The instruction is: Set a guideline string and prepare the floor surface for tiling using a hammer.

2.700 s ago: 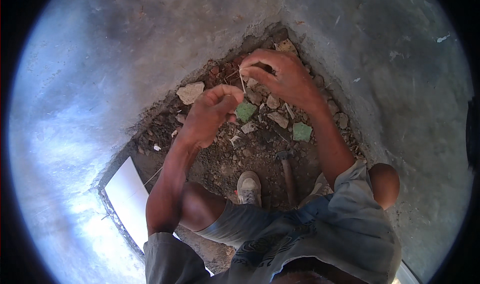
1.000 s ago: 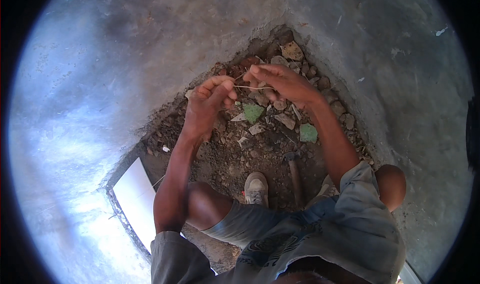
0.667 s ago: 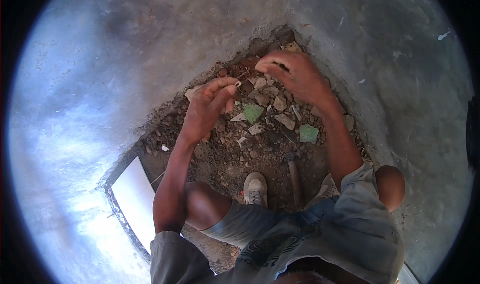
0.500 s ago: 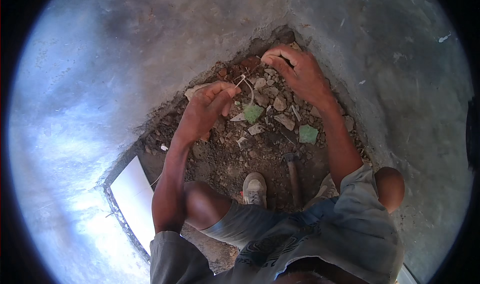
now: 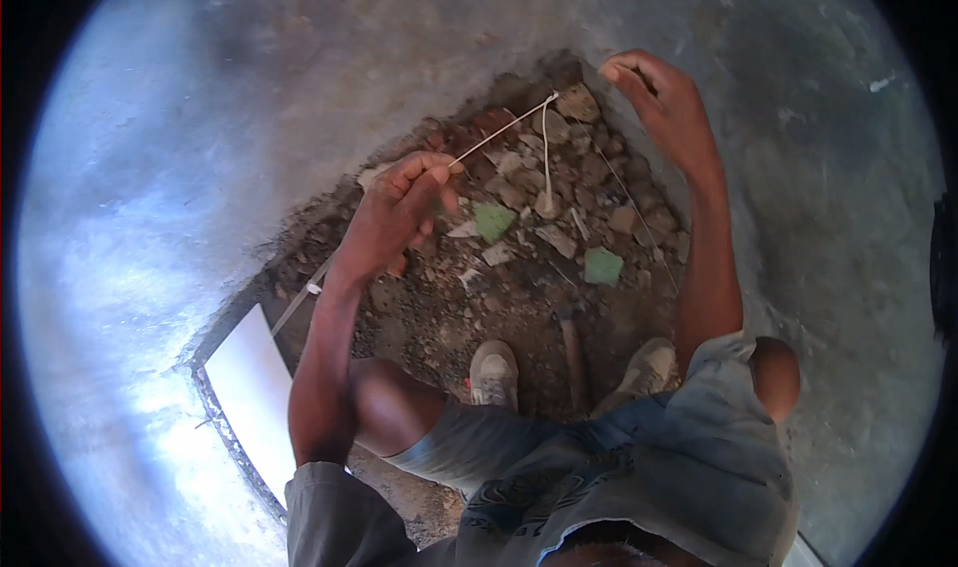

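Observation:
My left hand [image 5: 399, 208] has thumb and forefinger pinched on a pale string [image 5: 499, 130], which stretches up to the right to a small bend or knot, from which a length hangs down over the rubble. My right hand [image 5: 659, 103] is raised at the upper right, above the pit's edge, thumb and fingertips pressed together; what is between them is too small to make out. A fine line [image 5: 639, 218] slants down through the rubble beneath it. Stones [image 5: 579, 103] and two green fragments [image 5: 493, 222] [image 5: 603, 266] lie below my hands.
Concrete walls or slabs [image 5: 818, 218] border the triangular patch of dirt and rubble. A hammer [image 5: 571, 352] lies between my shoes [image 5: 494, 375]. A white panel [image 5: 249, 397] leans along the left edge, with a thin strip [image 5: 292, 309] near it.
My right hand has moved up and right, away from my left hand. The string is now drawn out long between them. My left hand has shifted slightly down and left.

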